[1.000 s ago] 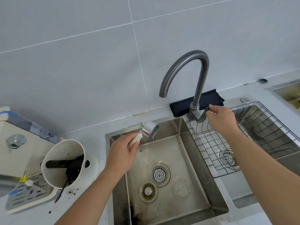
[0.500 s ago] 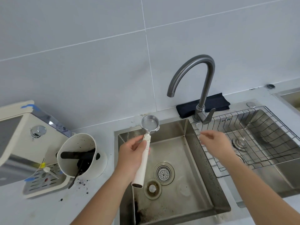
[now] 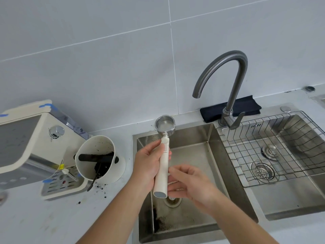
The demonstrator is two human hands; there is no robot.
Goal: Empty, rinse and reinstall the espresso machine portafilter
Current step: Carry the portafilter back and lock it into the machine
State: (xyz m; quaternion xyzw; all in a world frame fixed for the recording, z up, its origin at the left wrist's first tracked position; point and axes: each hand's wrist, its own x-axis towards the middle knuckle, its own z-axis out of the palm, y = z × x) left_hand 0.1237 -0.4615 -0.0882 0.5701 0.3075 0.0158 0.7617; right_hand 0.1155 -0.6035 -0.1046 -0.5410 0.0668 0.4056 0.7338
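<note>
Head view: the left hand (image 3: 149,166) gripped the portafilter (image 3: 162,152) over the sink's (image 3: 193,231) back-left corner, basket clean-looking; the right hand (image 3: 191,184), fingers spread, reached its handle. Reinstalling on the espresso machine (image 3: 26,141) likely remained.

I see a white knock bin (image 3: 101,160) tilted on the tabletop (image 3: 44,221), with dark grounds inside and specks scattered just beside it. A folded dark cloth (image 3: 232,108) lies behind the faucet (image 3: 233,88). A wire rack (image 3: 274,148) sits in the right basin.
</note>
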